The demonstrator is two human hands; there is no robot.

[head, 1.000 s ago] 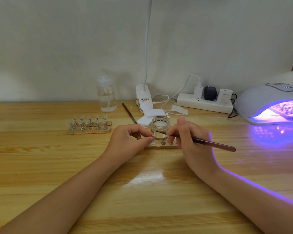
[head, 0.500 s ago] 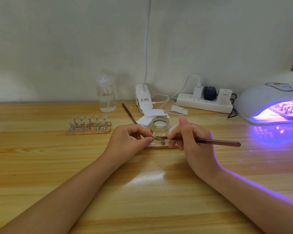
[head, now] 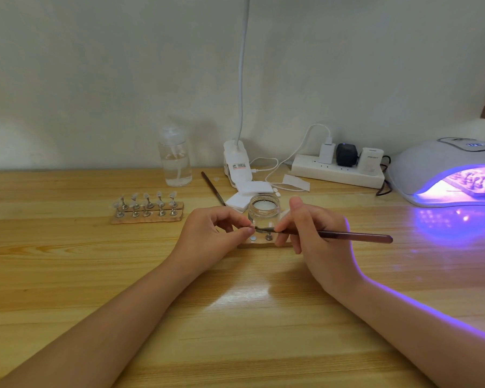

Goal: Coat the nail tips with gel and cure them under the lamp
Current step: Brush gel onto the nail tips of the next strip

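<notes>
slim brush (head: 345, 235) perhaps touching tiny nail tip (head: 251, 227).

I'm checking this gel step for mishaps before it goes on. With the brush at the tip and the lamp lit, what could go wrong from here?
1. The open gel jar stands right behind the left hand and right hand; a knuckle may knock it over.
2. The brush works on a small nail tip pinched in the left fingertips, so gel may smear onto skin.
3. The lit curing lamp spills violet light across the table; stray light might thicken the uncovered gel.
</notes>
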